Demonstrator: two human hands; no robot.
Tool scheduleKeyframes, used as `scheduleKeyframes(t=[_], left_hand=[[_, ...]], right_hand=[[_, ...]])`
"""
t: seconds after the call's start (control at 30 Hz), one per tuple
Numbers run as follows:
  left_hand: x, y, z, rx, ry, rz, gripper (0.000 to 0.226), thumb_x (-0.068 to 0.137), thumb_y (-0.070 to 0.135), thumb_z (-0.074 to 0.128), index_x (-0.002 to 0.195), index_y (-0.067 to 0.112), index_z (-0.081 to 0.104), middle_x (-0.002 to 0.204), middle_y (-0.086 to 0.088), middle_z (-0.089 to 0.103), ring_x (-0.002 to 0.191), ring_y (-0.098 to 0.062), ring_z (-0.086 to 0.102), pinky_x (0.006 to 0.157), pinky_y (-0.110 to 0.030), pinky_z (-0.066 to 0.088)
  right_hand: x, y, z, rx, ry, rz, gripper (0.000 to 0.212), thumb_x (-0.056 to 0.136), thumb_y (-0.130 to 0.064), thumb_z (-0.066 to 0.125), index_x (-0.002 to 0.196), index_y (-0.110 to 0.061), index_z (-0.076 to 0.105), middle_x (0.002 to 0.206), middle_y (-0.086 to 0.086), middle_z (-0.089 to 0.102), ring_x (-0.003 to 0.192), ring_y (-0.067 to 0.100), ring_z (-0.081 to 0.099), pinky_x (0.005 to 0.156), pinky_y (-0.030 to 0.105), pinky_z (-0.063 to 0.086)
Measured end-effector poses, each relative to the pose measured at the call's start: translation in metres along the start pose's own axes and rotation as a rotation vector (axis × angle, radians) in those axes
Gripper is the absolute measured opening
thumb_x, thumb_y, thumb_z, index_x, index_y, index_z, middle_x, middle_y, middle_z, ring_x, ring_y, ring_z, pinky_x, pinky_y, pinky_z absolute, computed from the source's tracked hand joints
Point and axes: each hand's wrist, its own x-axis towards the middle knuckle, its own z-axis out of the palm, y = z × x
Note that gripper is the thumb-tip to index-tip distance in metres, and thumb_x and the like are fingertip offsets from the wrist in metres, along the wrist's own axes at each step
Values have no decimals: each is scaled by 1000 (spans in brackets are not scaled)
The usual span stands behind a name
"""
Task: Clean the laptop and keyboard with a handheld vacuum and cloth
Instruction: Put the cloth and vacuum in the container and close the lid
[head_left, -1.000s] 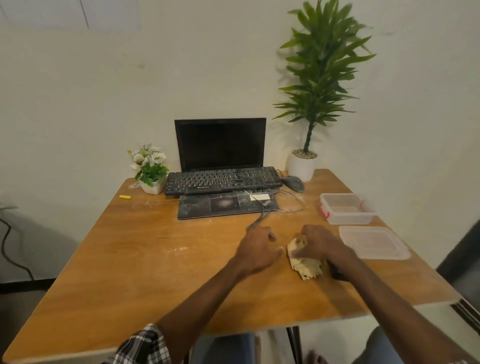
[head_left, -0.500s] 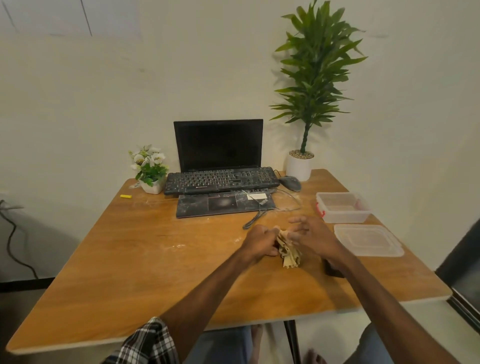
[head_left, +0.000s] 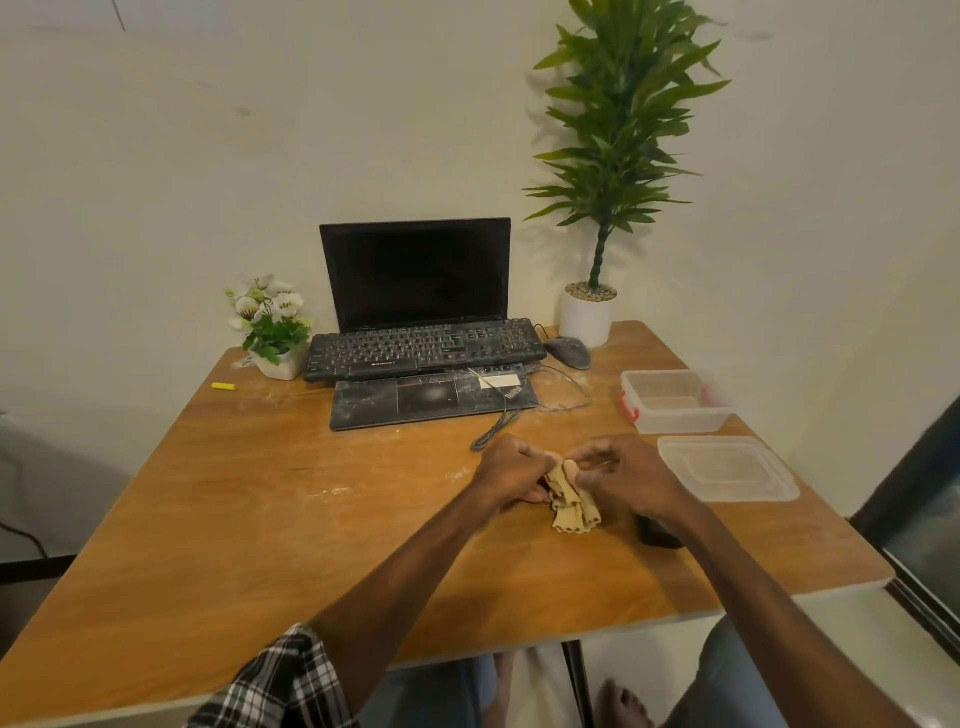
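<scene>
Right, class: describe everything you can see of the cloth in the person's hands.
The cloth is a pale tan rag, bunched into vertical folds with a wavy lower edge. The left hand and right hand pinch its top from either side. It hangs between them over the wooden table, in front of the laptop; whether its lower end touches the wood is unclear.

Tan cloth (head_left: 571, 499); black laptop (head_left: 415, 275), black keyboard (head_left: 423, 348); brown wooden table (head_left: 260, 493); black-white plaid sleeve (head_left: 280, 686).
</scene>
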Motion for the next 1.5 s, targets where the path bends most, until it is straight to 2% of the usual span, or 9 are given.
scheduleKeyframes(t=[0.23,0.43,0.6,0.73,0.87,1.03,1.27,1.37,1.5], left_hand=[[7,5,-14,-42,-119,83,24,101,17,66,120,2,69,114,-14,74,96,-25,74,83,-37,62],[15,34,-33,-12,-242,209,24,105,20,60,120,3,70,95,-2,73,80,-7,67,68,-21,54],[28,49,-35,-27,-130,278,18,103,19,63,118,10,70,106,-8,77,88,-15,72,76,-25,58],[39,60,-20,25,-90,286,10,101,11,64,106,14,72,104,-14,77,78,-13,69,68,-23,57],[55,76,10,183,-58,323,9,96,15,69,104,18,73,95,3,73,83,-9,68,69,-24,54],[83,93,52,390,-75,311,63,82,37,85,135,14,58,131,0,61,114,-15,59,95,-35,54],[138,98,91,751,-147,350,128,54,85,80,151,16,34,147,-6,45,133,-27,44,109,-48,45],[173,79,102,690,-168,362,124,44,97,72,140,23,46,132,1,57,118,-22,55,98,-49,53],[151,92,94,672,-198,368,96,68,57,91,140,14,45,141,-7,52,122,-24,50,96,-40,47]], right_hand=[[10,4,-21,144,-106,203,45,90,-11,72,131,-22,58,120,-2,64,107,14,64,77,32,62],[22,-17,-37,28,-231,-49,31,87,-22,78,118,-18,72,106,-7,76,96,6,71,80,26,60],[35,-18,-70,104,-128,-29,24,87,-19,78,109,-9,77,99,1,79,88,17,75,73,30,61],[46,-11,-111,120,-11,6,22,85,-16,80,105,-8,77,98,5,78,84,23,76,68,33,62],[60,-7,-156,11,165,-50,12,84,-8,78,96,-8,79,91,9,77,83,24,73,62,28,57],[87,3,-202,-267,268,-71,15,81,-7,77,96,-12,79,97,0,75,90,16,67,72,25,48],[116,26,-203,-369,46,-77,13,77,-7,79,86,-16,80,87,-1,76,86,18,69,80,40,57],[127,35,-200,-392,58,-82,15,76,-7,79,89,-15,81,89,-2,75,88,14,69,79,33,58],[134,38,-197,-342,287,-136,20,81,-4,72,90,-19,80,88,-7,75,81,8,68,74,25,56]])
